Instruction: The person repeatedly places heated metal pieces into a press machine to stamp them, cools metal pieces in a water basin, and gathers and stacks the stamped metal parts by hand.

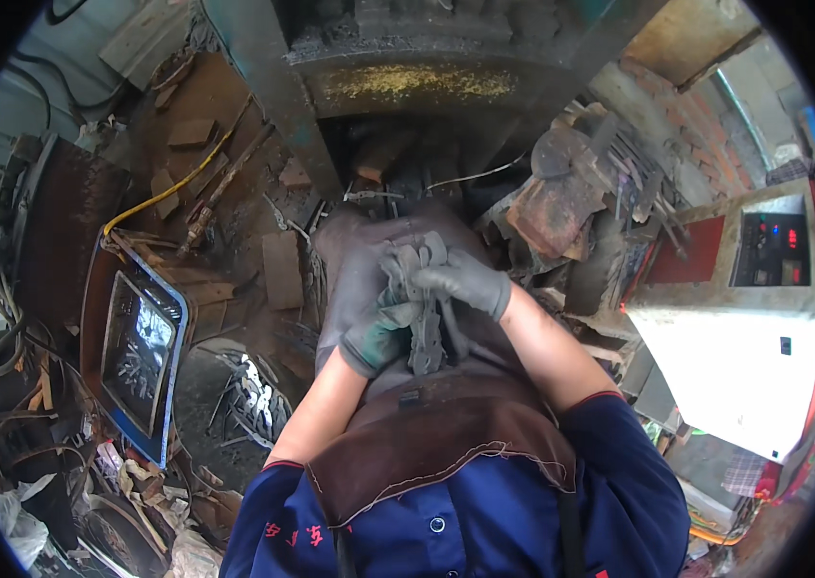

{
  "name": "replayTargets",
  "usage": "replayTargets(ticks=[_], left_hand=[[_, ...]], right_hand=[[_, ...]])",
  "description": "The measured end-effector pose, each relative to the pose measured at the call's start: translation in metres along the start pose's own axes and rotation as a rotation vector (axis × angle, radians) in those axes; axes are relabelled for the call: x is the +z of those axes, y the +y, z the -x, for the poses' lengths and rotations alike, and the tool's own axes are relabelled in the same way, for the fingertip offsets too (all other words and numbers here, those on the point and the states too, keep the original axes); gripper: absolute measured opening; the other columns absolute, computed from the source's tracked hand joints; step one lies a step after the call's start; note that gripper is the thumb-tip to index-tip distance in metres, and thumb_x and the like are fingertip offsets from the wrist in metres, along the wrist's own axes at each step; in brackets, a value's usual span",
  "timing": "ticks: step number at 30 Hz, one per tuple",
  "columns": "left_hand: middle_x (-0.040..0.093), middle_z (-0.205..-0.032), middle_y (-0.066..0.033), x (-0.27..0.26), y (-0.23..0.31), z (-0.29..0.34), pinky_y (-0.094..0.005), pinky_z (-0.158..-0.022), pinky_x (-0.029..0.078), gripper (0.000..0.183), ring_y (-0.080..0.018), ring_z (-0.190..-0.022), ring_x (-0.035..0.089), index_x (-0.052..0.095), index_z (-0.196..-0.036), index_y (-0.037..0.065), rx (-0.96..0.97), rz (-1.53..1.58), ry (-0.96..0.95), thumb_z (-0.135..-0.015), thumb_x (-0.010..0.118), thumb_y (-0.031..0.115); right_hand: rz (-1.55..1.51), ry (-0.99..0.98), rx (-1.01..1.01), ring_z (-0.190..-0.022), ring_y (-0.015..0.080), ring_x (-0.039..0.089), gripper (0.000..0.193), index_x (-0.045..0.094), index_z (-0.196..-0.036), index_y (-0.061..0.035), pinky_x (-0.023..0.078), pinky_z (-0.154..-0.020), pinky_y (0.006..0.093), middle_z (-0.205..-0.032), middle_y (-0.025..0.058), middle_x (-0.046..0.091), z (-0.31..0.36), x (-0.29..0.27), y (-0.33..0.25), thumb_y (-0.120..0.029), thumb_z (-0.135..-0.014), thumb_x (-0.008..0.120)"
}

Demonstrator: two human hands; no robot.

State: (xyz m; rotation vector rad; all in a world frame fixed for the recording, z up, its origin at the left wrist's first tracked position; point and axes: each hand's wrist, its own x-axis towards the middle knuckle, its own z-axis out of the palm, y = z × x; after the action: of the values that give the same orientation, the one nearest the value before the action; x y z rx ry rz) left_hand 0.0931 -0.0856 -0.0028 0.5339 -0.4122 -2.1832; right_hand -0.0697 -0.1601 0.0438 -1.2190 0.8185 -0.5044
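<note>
My left hand (pixel 388 323), in a grey and green work glove, is closed around a long dark grey piece (pixel 426 339) with an uneven edge, above my lap. Its kind I cannot make out. From the other side, my right hand (pixel 471 285), in a grey glove, has its fingers bent against the upper part of the same piece. The hands almost touch, and the fingertips blend with the dark grey shapes between them. Under them lies a brown apron (pixel 436 424) spread over my legs.
A blue-framed floodlight (pixel 142 352) stands at left beside a basket of metal pieces (pixel 253 395). At right are a white control cabinet (pixel 735 328) and a brick-like block (pixel 554 214) near several metal rods. A heavy steel frame (pixel 417 87) rises ahead; wood blocks (pixel 282 270) and scraps litter the floor.
</note>
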Motion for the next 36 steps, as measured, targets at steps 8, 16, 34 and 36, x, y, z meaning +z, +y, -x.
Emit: replayTargets(ticks=[8, 16, 34, 36], left_hand=[[0.06, -0.105, -0.0094, 0.002, -0.008, -0.001, -0.0389, -0.089, 0.051, 0.055, -0.0255, -0.098, 0.06, 0.051, -0.123, 0.006, 0.11, 0.111, -0.007, -0.077, 0.075, 0.025], [0.062, -0.107, -0.0109, -0.012, -0.021, -0.011, -0.0409, -0.091, 0.049, 0.034, -0.0272, -0.099, 0.06, 0.054, -0.118, 0.005, 0.109, 0.16, 0.126, -0.086, 0.062, 0.014], [0.063, -0.084, -0.0065, 0.001, -0.004, -0.003, -0.0413, -0.071, 0.052, 0.026, -0.0253, -0.078, 0.062, 0.058, -0.097, 0.013, 0.008, 0.252, 0.044, -0.076, 0.07, 0.022], [0.063, -0.085, -0.0075, -0.011, -0.009, -0.004, -0.0422, -0.073, 0.053, 0.027, -0.0256, -0.078, 0.062, 0.058, -0.099, 0.013, 0.036, 0.253, 0.083, -0.076, 0.07, 0.021]], right_hand=[[0.568, 0.107, 0.02, -0.094, 0.0239, 0.062, 0.055, 0.061, -0.107, 0.0065, 0.047, -0.082, 0.0326, -0.101, 0.0161, 0.066, 0.017, 0.001, -0.017, -0.044, -0.086, 0.063], [0.924, 0.164, 0.115, -0.08, 0.0362, 0.063, 0.035, 0.066, -0.09, -0.0046, 0.048, -0.072, 0.0447, -0.083, 0.0177, 0.065, 0.069, 0.013, -0.009, -0.039, -0.083, 0.065], [-0.693, 1.118, 0.022, -0.045, 0.0085, 0.039, 0.018, 0.057, -0.088, -0.013, 0.027, -0.04, 0.0222, -0.056, -0.0043, 0.043, 0.069, -0.14, 0.04, -0.028, -0.097, 0.051], [-0.72, 1.14, -0.077, -0.043, 0.0091, 0.035, 0.027, 0.054, -0.081, -0.0145, 0.026, -0.038, 0.0242, -0.056, -0.0039, 0.041, 0.07, -0.132, 0.041, -0.037, -0.097, 0.052]])
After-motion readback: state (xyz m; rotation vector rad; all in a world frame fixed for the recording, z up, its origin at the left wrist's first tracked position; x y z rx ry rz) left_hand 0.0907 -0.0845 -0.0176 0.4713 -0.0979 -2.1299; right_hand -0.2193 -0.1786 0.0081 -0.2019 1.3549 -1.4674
